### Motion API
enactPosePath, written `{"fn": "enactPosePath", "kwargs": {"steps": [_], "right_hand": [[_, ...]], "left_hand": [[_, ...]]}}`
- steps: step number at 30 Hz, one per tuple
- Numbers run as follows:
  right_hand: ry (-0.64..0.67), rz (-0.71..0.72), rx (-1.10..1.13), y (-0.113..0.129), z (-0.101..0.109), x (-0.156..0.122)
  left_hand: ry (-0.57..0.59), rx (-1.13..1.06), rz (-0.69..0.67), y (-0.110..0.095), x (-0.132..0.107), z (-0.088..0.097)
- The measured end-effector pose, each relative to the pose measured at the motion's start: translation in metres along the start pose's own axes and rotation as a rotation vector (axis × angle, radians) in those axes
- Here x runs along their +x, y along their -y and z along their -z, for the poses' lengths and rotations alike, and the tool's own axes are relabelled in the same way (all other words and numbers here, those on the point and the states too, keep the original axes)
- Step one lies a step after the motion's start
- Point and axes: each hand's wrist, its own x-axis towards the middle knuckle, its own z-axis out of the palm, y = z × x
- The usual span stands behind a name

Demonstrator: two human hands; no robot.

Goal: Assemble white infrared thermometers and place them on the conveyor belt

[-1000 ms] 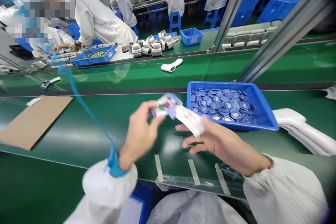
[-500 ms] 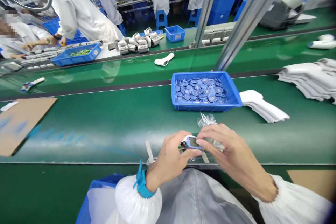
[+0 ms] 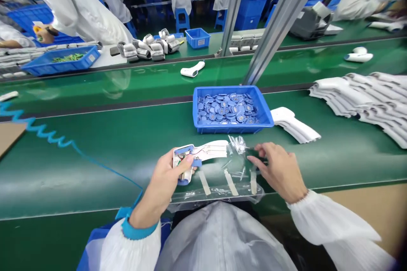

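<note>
1. Over the green bench (image 3: 104, 125), near its front edge: a white housing (image 3: 216, 149), open side up, wires (image 3: 199, 151) showing inside, narrow end pointing right.
2. Left hand (image 3: 168, 171) alone grasps the wide end, thumb pressed in among the blue inserts (image 3: 197, 163). I judge the hold secure.
3. Changed within half a second: both hands were on the piece, display facing up. Now it lies turned over in the left hand and the right hand (image 3: 280, 171) has come away — I take it that the interior is accessible for the work in hand.
4. Right hand: thumb and fingers half curled beside crumpled clear film (image 3: 238, 144). From my remote view I cannot tell whether they pinch it.
5. Materials: housing looks like smooth moulded plastic; film glossy, creased; pale tape strips (image 3: 230, 183) flat and narrow.
6. Behind the housing: a blue bin (image 3: 233, 129) of rounded blue pieces (image 3: 222, 108). Just beside its right end, nested white shells (image 3: 297, 127), curved.
7. Farther out: a white handheld device (image 3: 192, 70) on the glossy belt (image 3: 143, 84); at far left, a coiled blue cord (image 3: 54, 139).
</note>
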Motion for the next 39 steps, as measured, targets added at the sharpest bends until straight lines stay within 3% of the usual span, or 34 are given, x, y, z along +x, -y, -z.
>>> {"fn": "enactPosePath", "kwargs": {"steps": [6,9,12,15,19,21,23,26,32,39], "right_hand": [[-0.217,-0.226,0.122,-0.056,0.046,0.042],[-0.304,-0.367,0.159,-0.073,0.05,0.061],[-0.298,-0.371,0.328,-0.068,0.034,0.054],[-0.148,-0.269,0.537,-0.049,0.014,0.032],[-0.023,-0.252,0.604,-0.034,0.003,0.01],[-0.02,-0.259,0.698,-0.035,0.005,0.007],[-0.101,-0.261,0.759,-0.038,0.009,0.007],[-0.211,-0.251,0.648,-0.044,0.013,0.007],[-0.345,-0.348,0.143,-0.07,0.034,0.026],[-0.151,-0.402,-0.096,-0.114,0.037,0.078]], "left_hand": [[0.094,-0.117,0.069,0.01,0.002,-0.009],[0.104,-0.123,0.069,0.012,0.004,-0.014],[0.076,-0.121,0.084,0.015,0.005,-0.015],[0.045,-0.124,0.101,0.016,0.004,-0.014],[0.036,-0.11,0.096,0.015,0.003,-0.012],[0.037,-0.102,0.091,0.014,0.002,-0.011],[0.037,-0.104,0.088,0.013,0.001,-0.011],[0.052,-0.11,0.081,0.014,0.0,-0.012],[0.073,-0.055,0.048,0.015,0.0,-0.012],[0.179,0.015,-0.053,0.012,0.0,-0.019]]}}
